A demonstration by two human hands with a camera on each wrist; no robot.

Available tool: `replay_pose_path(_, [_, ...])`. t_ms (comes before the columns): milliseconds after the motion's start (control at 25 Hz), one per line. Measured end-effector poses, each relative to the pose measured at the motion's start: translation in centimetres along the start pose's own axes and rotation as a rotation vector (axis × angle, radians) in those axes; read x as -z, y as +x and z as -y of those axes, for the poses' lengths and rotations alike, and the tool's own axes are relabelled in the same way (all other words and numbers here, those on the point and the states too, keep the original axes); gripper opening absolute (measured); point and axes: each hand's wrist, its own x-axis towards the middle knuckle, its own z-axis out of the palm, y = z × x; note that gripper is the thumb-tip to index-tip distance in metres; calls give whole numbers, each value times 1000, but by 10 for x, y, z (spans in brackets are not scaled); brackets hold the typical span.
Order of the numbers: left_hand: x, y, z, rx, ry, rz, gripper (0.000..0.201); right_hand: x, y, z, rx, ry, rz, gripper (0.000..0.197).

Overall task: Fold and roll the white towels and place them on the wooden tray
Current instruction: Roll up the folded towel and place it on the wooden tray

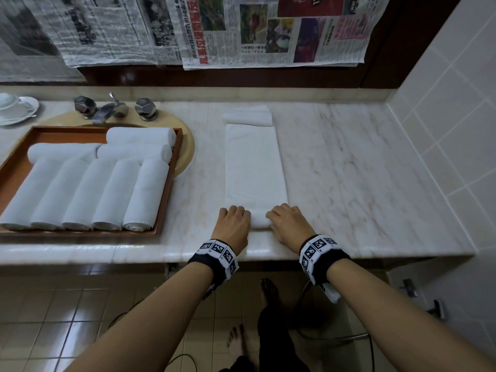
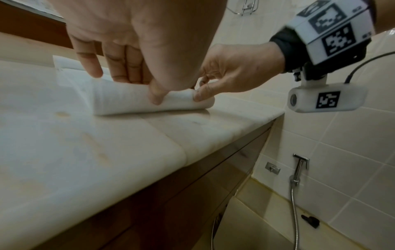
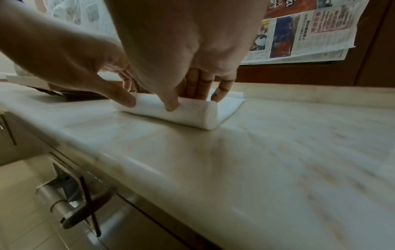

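Observation:
A white towel (image 1: pixel 255 162), folded into a long strip, lies on the marble counter (image 1: pixel 349 170) with its near end rolled up (image 2: pixel 136 101). My left hand (image 1: pixel 234 224) grips the roll's left end, thumb in front and fingers over the top. My right hand (image 1: pixel 288 224) grips the right end (image 3: pixel 192 115) the same way. A second folded towel (image 1: pixel 248 115) lies behind the strip. The wooden tray (image 1: pixel 166 200) at the left holds several rolled white towels (image 1: pixel 88 194).
The tray sits over a beige sink (image 1: pixel 185 151) with a chrome faucet (image 1: pixel 107 110) behind it. White cup and saucer (image 1: pixel 16 108) at far left. Newspapers (image 1: pixel 268 30) hang on the back wall. A tiled wall (image 1: pixel 451 130) bounds the counter's right side.

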Motion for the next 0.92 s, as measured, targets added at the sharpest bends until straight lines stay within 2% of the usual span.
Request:
replay_pose_path(80, [-1, -3, 3, -33, 0, 17, 38, 3, 0, -1, -4, -48, 112, 38])
replay_pose_path(160, [-4, -7, 7, -52, -54, 24, 48, 7, 1, -2, -18, -25, 191, 42])
replay_pose_path(240, [-6, -12, 9, -41, -118, 27, 54, 6, 0, -2, -39, 70, 198, 42])
replay_pose_path(320, [-8, -15, 7, -26, -139, 31, 54, 3, -6, 5, -49, 119, 72, 44])
replay_pose_path(440, [-8, -15, 3, 10, -139, 29, 48, -10, -18, 23, 40, 15, -192, 36])
replay_pose_path(520, [-4, -11, 4, 17, -142, 25, 41, -20, -25, 32, 129, -8, -243, 41])
replay_pose_path(600, [2, -7, 4, -3, -119, 25, 33, -21, -25, 33, 142, -6, -242, 49])
replay_pose_path(760, [1, -8, -2, -37, -189, -89, 33, -10, -10, 27, 70, 25, -149, 57])
replay_pose_path(920, [-8, -19, -3, -83, -253, -123, 23, -1, 3, 19, 17, 205, 49, 37])
